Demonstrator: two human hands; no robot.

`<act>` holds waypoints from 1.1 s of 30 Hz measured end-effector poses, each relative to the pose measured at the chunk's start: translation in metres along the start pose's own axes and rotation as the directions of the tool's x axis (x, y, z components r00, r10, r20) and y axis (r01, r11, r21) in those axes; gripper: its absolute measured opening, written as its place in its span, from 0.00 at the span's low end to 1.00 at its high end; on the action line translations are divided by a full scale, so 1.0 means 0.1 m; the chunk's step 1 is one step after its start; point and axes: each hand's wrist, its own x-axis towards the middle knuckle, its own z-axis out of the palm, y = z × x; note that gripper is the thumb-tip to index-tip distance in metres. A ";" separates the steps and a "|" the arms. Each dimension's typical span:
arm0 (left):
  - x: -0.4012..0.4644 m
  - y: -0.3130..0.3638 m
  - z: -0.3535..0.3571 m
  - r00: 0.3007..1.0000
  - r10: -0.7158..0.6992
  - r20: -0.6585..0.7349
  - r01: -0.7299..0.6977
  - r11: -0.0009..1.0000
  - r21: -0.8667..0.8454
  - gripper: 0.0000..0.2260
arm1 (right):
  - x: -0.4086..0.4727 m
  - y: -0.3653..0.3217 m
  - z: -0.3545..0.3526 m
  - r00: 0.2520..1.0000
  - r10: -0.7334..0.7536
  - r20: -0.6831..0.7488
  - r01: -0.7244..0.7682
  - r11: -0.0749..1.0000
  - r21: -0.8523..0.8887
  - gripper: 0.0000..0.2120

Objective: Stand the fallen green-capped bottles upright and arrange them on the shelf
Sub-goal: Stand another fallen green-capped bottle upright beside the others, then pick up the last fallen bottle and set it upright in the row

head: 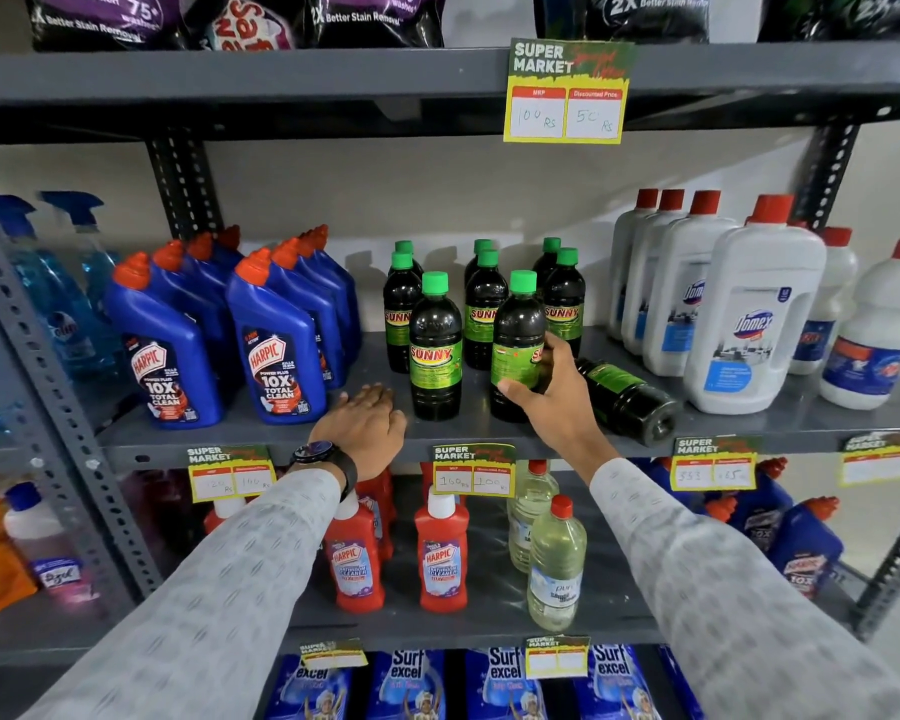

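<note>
Several dark green-capped bottles [435, 350] with green Sunny labels stand upright in rows on the grey middle shelf [261, 433]. My right hand [552, 392] is wrapped around the lower part of the front right upright bottle [518, 330]. One more bottle [630, 397] lies on its side just right of that hand, its base pointing toward me. My left hand [365, 423] rests flat on the shelf's front edge, left of the front left bottle, holding nothing.
Blue Harpic bottles [276, 350] stand to the left of the green-capped group and white Domex bottles [749, 314] to the right. Price tags [473, 470] hang from the shelf edge. Red and clear bottles fill the shelf below.
</note>
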 end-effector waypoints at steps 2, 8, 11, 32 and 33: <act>0.00 0.00 0.00 1.000 -0.001 0.005 0.001 1.000 -0.002 0.28 | 0.00 -0.01 0.02 0.999 -0.009 -0.034 0.009 1.000 0.007 0.41; 0.01 -0.01 0.01 1.000 0.001 0.003 -0.001 1.000 -0.009 0.28 | 0.00 0.01 0.03 0.999 -0.029 -0.043 0.030 0.999 0.029 0.42; 0.03 -0.02 0.02 1.000 0.002 0.000 -0.002 1.000 -0.015 0.28 | 0.02 0.05 0.01 1.000 -0.026 -0.010 0.026 1.000 0.007 0.38; 0.06 -0.05 0.05 1.000 0.008 0.030 -0.009 1.000 0.024 0.28 | 0.10 -0.48 -0.35 0.946 -0.236 -0.224 0.172 0.947 -0.272 0.25; 0.06 -0.05 0.06 0.999 0.009 0.031 -0.010 1.000 0.023 0.28 | 0.21 -0.53 -0.46 0.948 -0.245 -0.202 0.157 0.916 -0.369 0.22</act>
